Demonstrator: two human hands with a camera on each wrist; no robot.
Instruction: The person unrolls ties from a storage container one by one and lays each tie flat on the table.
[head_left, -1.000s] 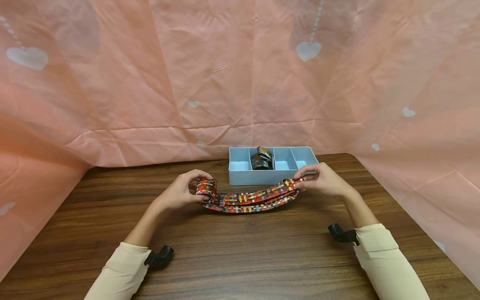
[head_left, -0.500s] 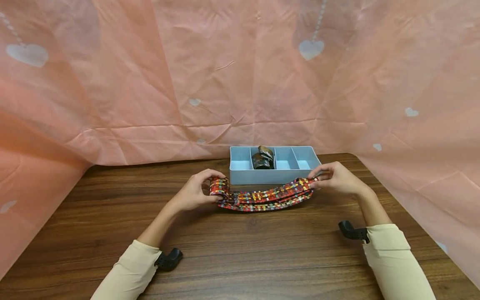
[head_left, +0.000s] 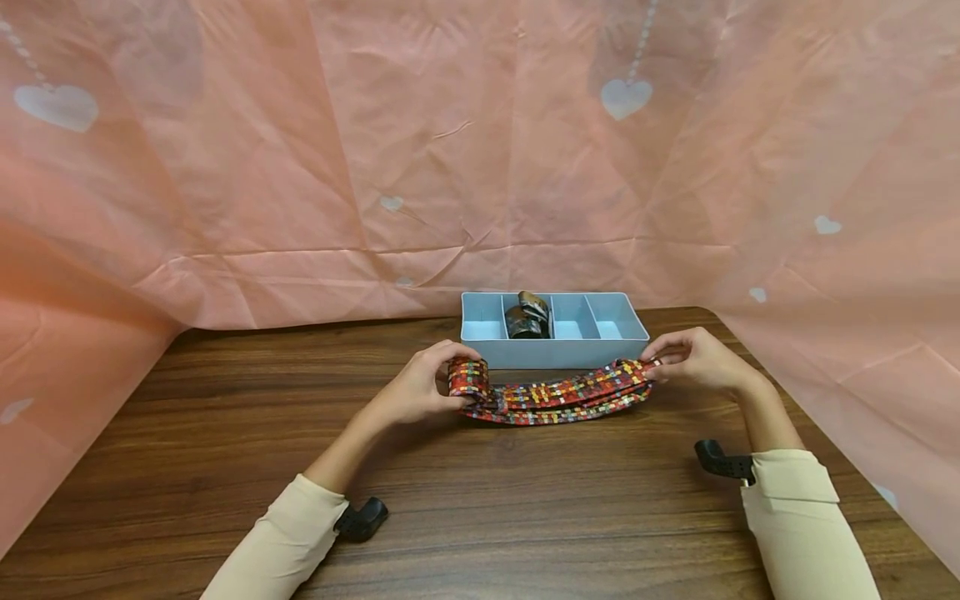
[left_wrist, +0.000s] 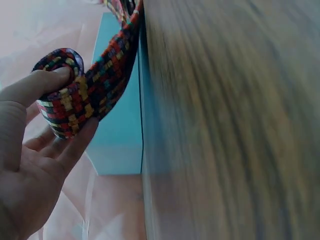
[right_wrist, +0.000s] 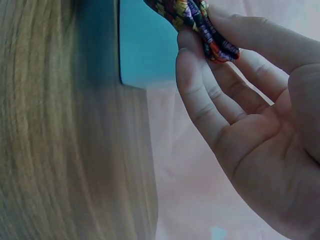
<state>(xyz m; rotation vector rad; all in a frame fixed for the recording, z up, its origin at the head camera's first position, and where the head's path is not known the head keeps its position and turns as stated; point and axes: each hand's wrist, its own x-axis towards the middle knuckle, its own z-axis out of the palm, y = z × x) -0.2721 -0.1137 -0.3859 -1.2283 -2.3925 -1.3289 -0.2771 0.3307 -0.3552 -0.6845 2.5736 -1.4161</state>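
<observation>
A multicoloured, red-checked necktie [head_left: 562,392] stretches between the two hands, sagging a little in the middle. Its left end is wound into a roll [left_wrist: 65,107], which my left hand [head_left: 420,383] grips with the thumb pushed into the coil and the fingers underneath. The strip runs in layers from the roll to the right. At its far end my right hand [head_left: 697,360] pinches the bunched tip [right_wrist: 220,47] between thumb and fingers, palm side showing in the right wrist view. Both hands are above the wooden table, just in front of a light blue tray [head_left: 555,354].
The tray has several compartments, and one holds dark, brownish rolled items [head_left: 528,317]. Pink cloth [head_left: 420,150] with pale hearts hangs behind and at both sides of the wooden table [head_left: 510,517]. Black wrist mounts [head_left: 362,520] stick out from the sleeves.
Both hands have shifted to the right together, carrying the necktie along. The roll stays in the left hand and the tip in the right; the sag looks much the same.
</observation>
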